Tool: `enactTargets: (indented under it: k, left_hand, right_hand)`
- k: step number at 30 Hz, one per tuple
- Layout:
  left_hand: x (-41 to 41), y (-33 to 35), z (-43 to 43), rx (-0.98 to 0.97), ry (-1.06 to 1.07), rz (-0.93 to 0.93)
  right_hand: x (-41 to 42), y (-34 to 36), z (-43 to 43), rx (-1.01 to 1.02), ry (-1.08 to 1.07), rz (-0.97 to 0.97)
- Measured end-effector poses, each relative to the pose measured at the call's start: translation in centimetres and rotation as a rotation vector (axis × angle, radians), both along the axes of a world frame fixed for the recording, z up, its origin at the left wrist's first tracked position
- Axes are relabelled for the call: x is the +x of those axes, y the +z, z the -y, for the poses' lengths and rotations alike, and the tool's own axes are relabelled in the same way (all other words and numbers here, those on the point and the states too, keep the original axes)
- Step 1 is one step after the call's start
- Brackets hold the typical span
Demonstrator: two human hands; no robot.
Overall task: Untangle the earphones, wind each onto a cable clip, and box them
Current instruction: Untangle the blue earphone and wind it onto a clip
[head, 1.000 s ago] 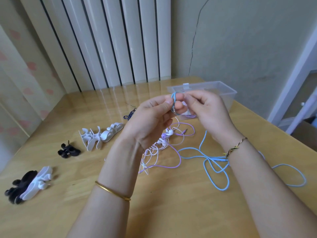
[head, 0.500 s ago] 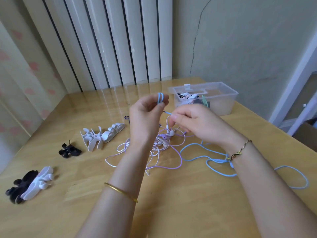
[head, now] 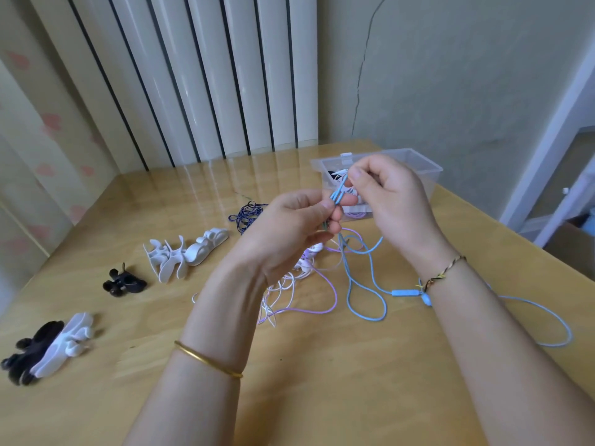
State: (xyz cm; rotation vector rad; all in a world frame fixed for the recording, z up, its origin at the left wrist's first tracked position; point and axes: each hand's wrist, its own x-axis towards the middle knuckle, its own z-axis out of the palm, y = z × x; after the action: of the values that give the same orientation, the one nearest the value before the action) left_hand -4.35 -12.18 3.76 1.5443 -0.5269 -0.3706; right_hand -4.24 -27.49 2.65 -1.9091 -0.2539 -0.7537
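2 hands hold a folded bundle of the blue cable [head: 337,196] above the tabletop [head: 322,397], in front of the box [head: 429,170] near the far right edge. The left hand [head: 289,233] pinches the bundle's lower end in its fingers, and the right hand [head: 394,201] pinches the top. The rest drops to the tabletop and loops rightward under the right forearm. A white-and-purple tangle [head: 289,286] lies just below the hands. White clips [head: 183,255] lie well apart, left.
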Motion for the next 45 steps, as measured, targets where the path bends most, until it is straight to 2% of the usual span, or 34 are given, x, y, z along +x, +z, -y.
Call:
enactTargets:
  k: [3, 5, 8, 10, 13, 16, 19, 21, 25, 27, 31, 33, 35, 39, 42, 45]
  left_hand:
    - [-0.3, 1.2, -0.4, -0.127, -0.015, -0.123]
    - [-0.2, 1.7, -0.7, -0.278, 0.021, -0.243]
    - [0.0, 1.9, -1.1, -0.486, 0.181, -0.324]
    - [0.2, 1.4, -0.9, -0.514, 0.272, -0.28]
    - [0.3, 0.2, -0.4, -0.424, 0.416, -0.101]
    - [0.7, -0.6, -0.3, -0.115, 0.567, 0.266]
    - [0.8, -0.6, -0.2, 0.151, 0.486, 0.456]
    - [0.6, -0.4, 0.0, 0.233, 0.378, 0.471]
    - [-0.1, 0.0, 0.2, 0.179, 0.144, 0.204]
    - [-0.2, 0.3, 0.2, 0.101, 0.114, 0.105]
    - [-0.4, 1.4, -0.2, -0.222, 0.05, -0.182]
    - [-0.4, 1.8, -0.4, -0.429, 0.104, -0.299]
    - [-0.1, 1.8, -0.6, -0.541, 0.237, -0.302]
    - [0.4, 0.1, -0.5, -0.412, 0.507, -0.004]
    - [0.7, -0.7, -0.5, -0.066, 0.563, 0.307]
    - [0.4, -0.3, -0.1, 0.201, 0.407, 0.45]
  right_hand:
    - [0.1, 0.1, 0.0, 0.07, 0.118, -0.1]
    - [-0.5, 0.3, -0.2, 0.073, 0.176, -0.205]
    - [-1.1, 0.2, -0.7, -0.105, 0.252, -0.327]
    - [-1.6, 0.3, -1.2, -0.215, 0.325, -0.387]
    - [-2.2, 0.9, -1.6, -0.318, 0.37, -0.395]
    - [-2.6, 1.8, -1.2, -0.211, 0.364, -0.343]
    - [-2.1, 1.9, -0.5, -0.061, 0.26, -0.241]
    - [-1.6, 1.6, -0.1, -0.095, 0.134, -0.153]
    - [-1.0, 0.9, 0.4, -0.226, -0.079, -0.064]
    - [-0.7, 0.6, 0.4, -0.169, -0.036, -0.063]
    - [-0.4, 0.1, 0.0, -0.1, 0.077, -0.14]
    - [-0.6, 0.1, -0.4, -0.142, 0.115, -0.214]
    - [-1.2, 0.3, -0.8, -0.209, 0.21, -0.311]
    - [-2.3, 0.9, -1.2, -0.278, 0.406, -0.41]
    - [-2.3, 1.4, -1.1, -0.212, 0.292, -0.288]
    - [-1.6, 1.3, -0.8, -0.134, 0.097, -0.153]
